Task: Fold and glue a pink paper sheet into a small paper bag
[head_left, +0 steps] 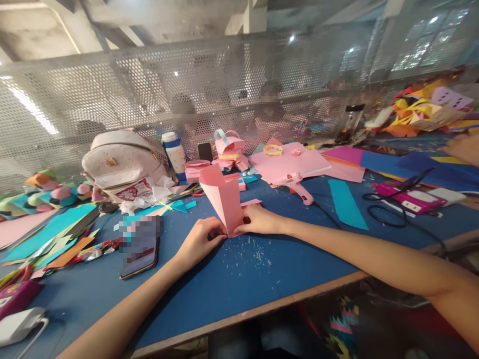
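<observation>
A folded pink paper piece (223,198) stands up from the blue table (239,279), bent into an angled shape. My left hand (199,242) pinches its lower left corner with closed fingers. My right hand (261,220) presses and grips its lower right edge, fingers curled. Small paper scraps (254,252) lie on the table just in front of my hands.
A phone (140,249) lies left of my hands. A pink glue gun (297,185), a teal strip (346,204), pink sheets (288,162), a white bag (119,162), a bottle (175,154), black scissors (385,212) and coloured paper piles (48,234) surround them. Another person's hand (462,147) shows far right. A mesh screen stands behind.
</observation>
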`<state>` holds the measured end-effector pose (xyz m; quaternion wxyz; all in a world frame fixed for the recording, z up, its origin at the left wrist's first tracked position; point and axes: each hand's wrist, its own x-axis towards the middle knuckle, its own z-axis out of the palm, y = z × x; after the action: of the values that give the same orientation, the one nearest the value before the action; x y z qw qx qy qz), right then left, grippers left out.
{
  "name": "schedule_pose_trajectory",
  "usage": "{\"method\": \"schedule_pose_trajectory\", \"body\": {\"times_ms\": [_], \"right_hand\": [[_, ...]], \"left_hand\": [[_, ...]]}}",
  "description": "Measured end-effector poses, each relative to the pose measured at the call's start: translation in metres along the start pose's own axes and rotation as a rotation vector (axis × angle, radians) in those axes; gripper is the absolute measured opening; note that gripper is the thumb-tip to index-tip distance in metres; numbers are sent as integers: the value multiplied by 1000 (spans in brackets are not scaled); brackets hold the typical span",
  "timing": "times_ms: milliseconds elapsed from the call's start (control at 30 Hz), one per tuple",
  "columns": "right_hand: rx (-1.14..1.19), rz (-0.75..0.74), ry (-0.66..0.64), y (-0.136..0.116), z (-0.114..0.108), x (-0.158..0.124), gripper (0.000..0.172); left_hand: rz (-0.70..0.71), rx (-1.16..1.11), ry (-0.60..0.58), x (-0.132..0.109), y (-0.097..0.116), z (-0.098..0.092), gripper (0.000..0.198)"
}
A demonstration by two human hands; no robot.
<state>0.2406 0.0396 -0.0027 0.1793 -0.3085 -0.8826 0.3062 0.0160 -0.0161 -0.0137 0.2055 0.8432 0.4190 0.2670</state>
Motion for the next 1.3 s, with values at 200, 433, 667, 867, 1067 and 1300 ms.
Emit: {"method": "schedule_pose_trajectory", "body": {"times_ms": [200,433,667,867,1067,1300], "right_hand": [[43,-7,8,1,1,0,23],[63,-12,9,-4,-1,-1,21],[132,38,-32,-1,-3,0,27],[184,18,-47,1,-3,2,34],[92,19,-23,0,-4,-1,28],[55,-3,-10,0,-4,-4,18]], "left_hand": [[0,-4,-2,0,0,0,5],[-1,-23,7,1,-3,1,5],[18,-72,3,10,-11,0,11],[72,-95,-12,21,-17,1,19],[85,-88,-19,19,-15,-3,17],[5,-3,29,10,-6,-7,19]]}}
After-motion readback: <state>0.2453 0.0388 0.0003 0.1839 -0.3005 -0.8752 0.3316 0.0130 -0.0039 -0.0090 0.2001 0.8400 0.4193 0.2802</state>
